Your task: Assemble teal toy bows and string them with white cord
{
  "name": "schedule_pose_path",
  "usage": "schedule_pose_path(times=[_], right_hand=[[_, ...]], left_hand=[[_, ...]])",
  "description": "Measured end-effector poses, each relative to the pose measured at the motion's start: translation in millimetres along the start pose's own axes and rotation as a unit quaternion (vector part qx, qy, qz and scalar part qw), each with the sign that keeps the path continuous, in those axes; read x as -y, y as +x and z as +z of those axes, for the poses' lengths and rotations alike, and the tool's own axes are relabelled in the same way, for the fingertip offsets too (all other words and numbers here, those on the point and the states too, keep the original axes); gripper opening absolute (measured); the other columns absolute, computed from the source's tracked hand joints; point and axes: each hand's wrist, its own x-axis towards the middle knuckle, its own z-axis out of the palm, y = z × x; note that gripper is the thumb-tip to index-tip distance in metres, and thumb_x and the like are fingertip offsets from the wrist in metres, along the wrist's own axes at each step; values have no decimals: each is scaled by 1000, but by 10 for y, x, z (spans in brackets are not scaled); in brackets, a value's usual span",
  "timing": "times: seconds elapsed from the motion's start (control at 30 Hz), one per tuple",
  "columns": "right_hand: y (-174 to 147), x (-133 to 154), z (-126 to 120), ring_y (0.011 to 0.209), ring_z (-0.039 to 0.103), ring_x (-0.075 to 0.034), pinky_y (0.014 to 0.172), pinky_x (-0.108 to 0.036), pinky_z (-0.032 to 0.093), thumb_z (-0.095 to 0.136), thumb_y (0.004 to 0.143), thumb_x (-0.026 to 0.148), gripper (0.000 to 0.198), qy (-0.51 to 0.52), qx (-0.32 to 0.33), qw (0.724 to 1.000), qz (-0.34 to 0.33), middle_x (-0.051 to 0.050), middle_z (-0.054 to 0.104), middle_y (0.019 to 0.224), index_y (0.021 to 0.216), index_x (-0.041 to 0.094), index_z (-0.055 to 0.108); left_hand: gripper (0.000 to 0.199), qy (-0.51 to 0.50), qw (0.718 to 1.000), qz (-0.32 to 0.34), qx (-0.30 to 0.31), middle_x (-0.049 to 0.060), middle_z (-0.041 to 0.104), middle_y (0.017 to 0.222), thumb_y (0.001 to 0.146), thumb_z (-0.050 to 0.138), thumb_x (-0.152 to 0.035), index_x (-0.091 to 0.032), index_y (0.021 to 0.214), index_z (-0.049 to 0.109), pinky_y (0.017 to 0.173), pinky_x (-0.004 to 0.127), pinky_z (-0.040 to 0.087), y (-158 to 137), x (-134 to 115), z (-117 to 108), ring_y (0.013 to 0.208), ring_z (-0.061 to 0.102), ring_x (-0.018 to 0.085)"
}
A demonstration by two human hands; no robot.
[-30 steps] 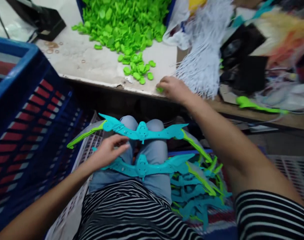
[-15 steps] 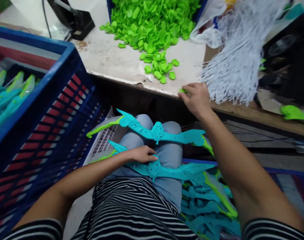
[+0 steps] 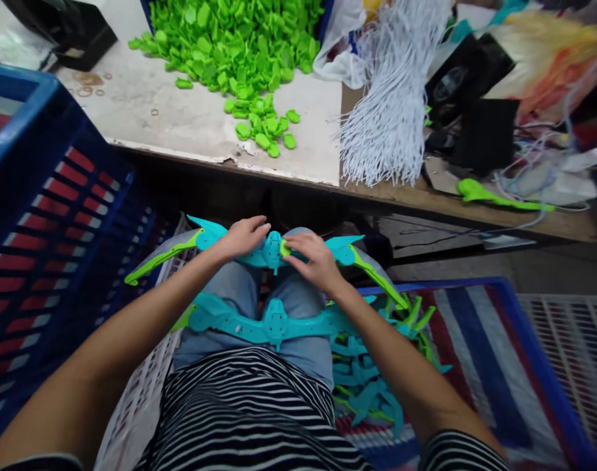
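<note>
Two turquoise toy bows lie across my thighs, each with a round centre and bright green limbs. My left hand (image 3: 244, 237) is closed around the far toy bow (image 3: 275, 252), just left of its centre. Between the fingertips of my right hand (image 3: 312, 258) is a small green plastic piece (image 3: 285, 248), held against the right side of that centre. The near toy bow (image 3: 275, 322) lies closer to my waist, touched by neither hand. My right fingers partly cover the green piece.
A heap of green pieces (image 3: 239, 52) spills over the workbench (image 3: 146, 131). White cords (image 3: 387, 124) hang at its edge, beside a loose green limb (image 3: 499, 196). A blue crate (image 3: 63, 216) stands left; more turquoise bows (image 3: 367, 392) lie in a lined crate (image 3: 495, 366) at right.
My right hand has come from the bench edge to the far bow's centre with the green piece. My left hand has moved from the near bow to the far one. The view has shifted right.
</note>
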Motion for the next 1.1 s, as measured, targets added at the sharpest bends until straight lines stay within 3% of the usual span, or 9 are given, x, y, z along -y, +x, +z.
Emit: schedule_pose_path(times=[0.1, 0.2, 0.4, 0.53, 0.73, 0.83, 0.93, 1.03, 1.1], right_hand=[[-118, 20, 161, 102, 60, -23, 90, -43, 48, 54, 89, 34, 23, -12, 5, 1000, 0, -8, 68, 111, 103, 21, 67], [-88, 10, 257, 102, 59, -23, 89, -43, 49, 52, 90, 35, 26, -14, -2, 1000, -5, -8, 69, 111, 103, 20, 68], [-72, 58, 335, 106, 57, -24, 90, -43, 49, 54, 89, 36, 24, -1, -10, 998, 64, -8, 65, 117, 101, 22, 69], [-100, 107, 332, 103, 61, -25, 89, -42, 49, 62, 83, 37, 22, 27, -1, 986, 167, -8, 66, 115, 100, 24, 67], [55, 78, 293, 100, 64, -25, 83, -38, 51, 75, 70, 33, 63, 86, 96, 945, 300, -7, 68, 106, 126, 23, 48], [107, 82, 273, 101, 63, -26, 85, -40, 49, 73, 70, 33, 64, 39, 125, 950, 284, -8, 67, 109, 129, 23, 48], [247, 47, 156, 97, 63, -25, 81, -37, 50, 69, 74, 35, 51, 24, 151, 962, 224, -8, 68, 107, 122, 22, 57], [652, -104, -78, 90, 62, -21, 81, -34, 49, 54, 87, 32, 24, -25, 63, 983, 171, -7, 69, 95, 102, 20, 67], [1045, -265, -224, 96, 57, -23, 88, -37, 44, 46, 91, 27, 26, -104, -40, 982, 149, -9, 67, 98, 101, 18, 68]], left_hand=[[32, -91, 976, -142, 141, 6, 68, 80, 89, 46, -35, -12, 87, 67, 77, 30, 47, 277, -22, 47, 79, 61, 17], [31, -132, 954, -206, 175, 0, 57, 61, 90, 49, -34, -11, 76, 64, 61, 25, 40, 358, -4, 117, 56, 49, 11], [27, -157, 947, -162, 227, -3, 50, 57, 79, 63, -38, -11, 76, 64, 51, 22, 29, 336, 74, 76, 51, 38, 8], [38, -143, 946, -103, 273, -4, 50, 59, 65, 74, -45, -12, 82, 65, 49, 22, 26, 320, 104, 62, 52, 37, 7], [36, -77, 969, -71, 222, -6, 42, 54, 66, 69, -42, -11, 82, 66, 48, 22, 26, 339, 163, 150, 51, 35, 8], [32, -21, 978, -22, 204, -6, 42, 53, 71, 63, -37, -10, 89, 68, 48, 21, 28, 374, 210, 142, 52, 39, 10], [35, 24, 983, 39, 180, -1, 60, 69, 76, 61, -32, -11, 104, 65, 58, 22, 40, 349, 222, 123, 65, 54, 14], [36, 119, 984, 123, 54, 9, 66, 98, 80, 61, -29, -13, 112, 59, 79, 32, 48, 183, 203, 177, 89, 60, 21], [32, 204, 958, 202, -22, 14, 61, 113, 82, 60, -31, -15, 110, 59, 90, 40, 45, 5, 203, 273, 106, 56, 26]])
